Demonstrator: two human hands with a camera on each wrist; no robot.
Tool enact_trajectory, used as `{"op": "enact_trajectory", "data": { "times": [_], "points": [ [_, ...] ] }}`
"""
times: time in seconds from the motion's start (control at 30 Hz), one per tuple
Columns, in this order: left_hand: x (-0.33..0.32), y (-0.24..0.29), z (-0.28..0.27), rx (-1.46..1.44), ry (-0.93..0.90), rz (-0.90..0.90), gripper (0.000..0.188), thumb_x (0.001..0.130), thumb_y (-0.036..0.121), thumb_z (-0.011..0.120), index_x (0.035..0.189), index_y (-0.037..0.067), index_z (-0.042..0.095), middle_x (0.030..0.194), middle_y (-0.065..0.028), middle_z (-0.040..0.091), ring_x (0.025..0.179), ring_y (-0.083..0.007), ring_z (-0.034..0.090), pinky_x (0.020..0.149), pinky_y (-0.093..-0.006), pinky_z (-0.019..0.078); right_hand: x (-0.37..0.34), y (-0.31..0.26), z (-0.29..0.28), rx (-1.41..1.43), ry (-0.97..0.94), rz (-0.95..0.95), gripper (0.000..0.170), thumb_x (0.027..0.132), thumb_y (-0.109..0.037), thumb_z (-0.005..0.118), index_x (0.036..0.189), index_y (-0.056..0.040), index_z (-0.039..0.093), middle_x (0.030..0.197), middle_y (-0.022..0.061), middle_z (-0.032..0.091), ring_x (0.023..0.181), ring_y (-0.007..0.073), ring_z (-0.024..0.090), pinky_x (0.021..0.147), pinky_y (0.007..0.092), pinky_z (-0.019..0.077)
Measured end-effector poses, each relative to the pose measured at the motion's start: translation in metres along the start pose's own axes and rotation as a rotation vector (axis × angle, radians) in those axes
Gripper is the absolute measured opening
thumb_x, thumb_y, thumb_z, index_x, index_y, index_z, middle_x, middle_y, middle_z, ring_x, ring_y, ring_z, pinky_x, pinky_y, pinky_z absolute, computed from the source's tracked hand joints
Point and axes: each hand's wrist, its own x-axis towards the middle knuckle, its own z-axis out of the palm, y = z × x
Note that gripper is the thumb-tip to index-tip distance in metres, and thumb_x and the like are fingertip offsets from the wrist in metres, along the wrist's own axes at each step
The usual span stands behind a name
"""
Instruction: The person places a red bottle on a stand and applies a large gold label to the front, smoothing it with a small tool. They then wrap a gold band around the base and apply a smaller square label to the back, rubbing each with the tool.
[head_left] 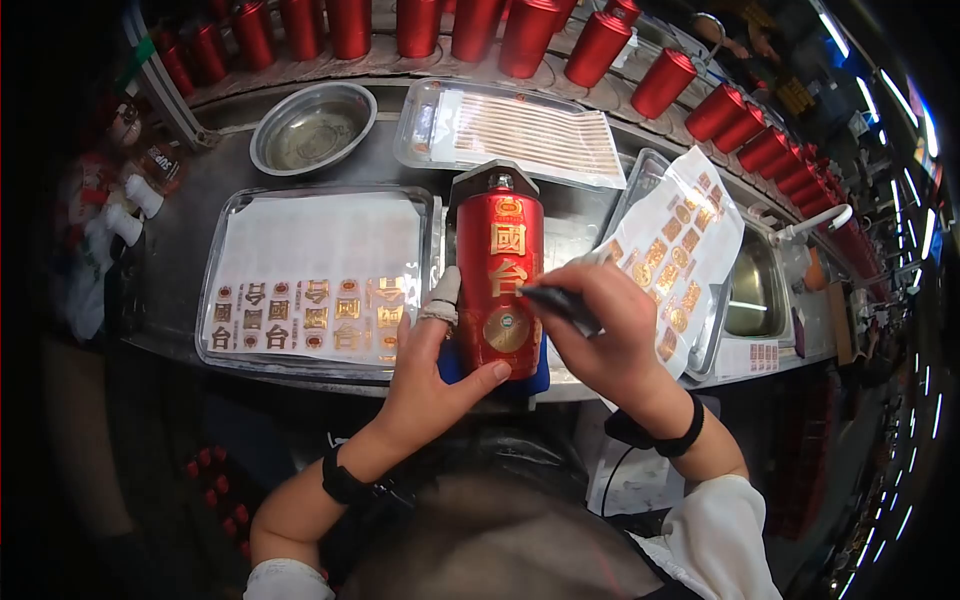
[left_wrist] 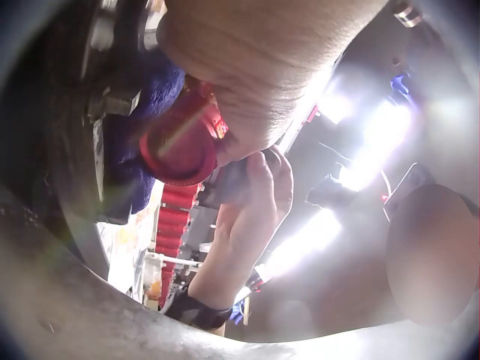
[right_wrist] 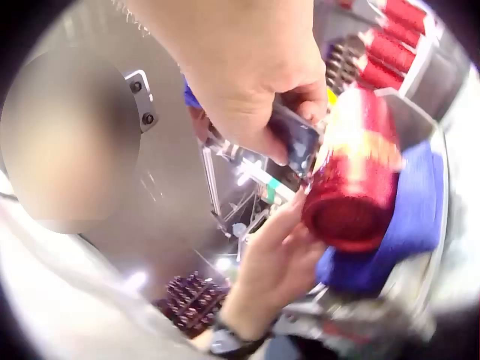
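A red bottle (head_left: pixel 478 330) with gold characters and a round gold emblem lies on a blue cloth (head_left: pixel 541 372), its neck pointing away. The left hand (head_left: pixel 432 375) holds its lower left side, thumb near the base, with white covers on some fingers. Above the bottle's right edge, the right hand (head_left: pixel 612 318) grips a dark flat tool (head_left: pixel 565 308) whose tip is at the lower gold character. In the right wrist view the tool (right_wrist: pixel 295 139) meets the side of the bottle (right_wrist: pixel 352 202). The left wrist view shows the bottle's base (left_wrist: pixel 180 154) beside the left hand (left_wrist: pixel 255 67).
A tray with a gold-character sheet (head_left: pixel 320 240) is at left, a metal bowl (head_left: pixel 313 128) behind it. A tray of striped strips (head_left: pixel 520 125) lies behind the bottle. At right are an emblem sheet (head_left: pixel 680 240) and a sink (head_left: pixel 752 290). Red bottles (head_left: pixel 530 38) line the back.
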Motion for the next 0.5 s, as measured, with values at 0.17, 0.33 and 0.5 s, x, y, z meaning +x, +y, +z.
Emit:
{"op": "enact_trajectory", "data": {
  "times": [0.17, 0.33, 0.5],
  "points": [
    [0.000, -0.003, 0.001, -0.042, -0.017, -0.014, 0.097, 0.079, 0.031, 0.084, 0.153, -0.004, 0.031, 0.147, -0.0213, 0.047, 0.137, -0.0355, 0.043, 0.115, -0.0437, 0.0289, -0.001, 0.010, 0.007, -0.018, 0.040, -0.072, 0.026, 0.074, 0.002, 0.076, 0.097, -0.0038, 0.065, 0.083, 0.0101, 0.063, 0.072, 0.0289, 0.060, 0.064, 0.0372, 0.0486],
    [-0.005, -0.006, -0.007, -0.116, 0.018, -0.004, 0.090, 0.084, 0.028, 0.080, 0.153, -0.004, 0.032, 0.147, -0.0211, 0.047, 0.139, -0.0323, 0.041, 0.116, -0.0411, 0.0298, -0.038, 0.004, 0.005, 0.037, -0.082, -0.337, 0.032, 0.066, 0.000, 0.074, 0.098, -0.0046, 0.070, 0.089, 0.0088, 0.063, 0.079, 0.0275, 0.063, 0.068, 0.0397, 0.0517],
    [-0.010, 0.000, -0.023, -0.308, 0.070, -0.016, 0.076, 0.093, 0.024, 0.071, 0.152, -0.006, 0.034, 0.150, -0.0193, 0.045, 0.141, -0.0256, 0.040, 0.117, -0.0369, 0.0289, -0.057, -0.019, 0.000, 0.079, -0.087, -0.194, 0.028, 0.068, -0.004, 0.074, 0.096, -0.0064, 0.072, 0.091, 0.0065, 0.064, 0.083, 0.0256, 0.063, 0.075, 0.0392, 0.0511]
  ]
}}
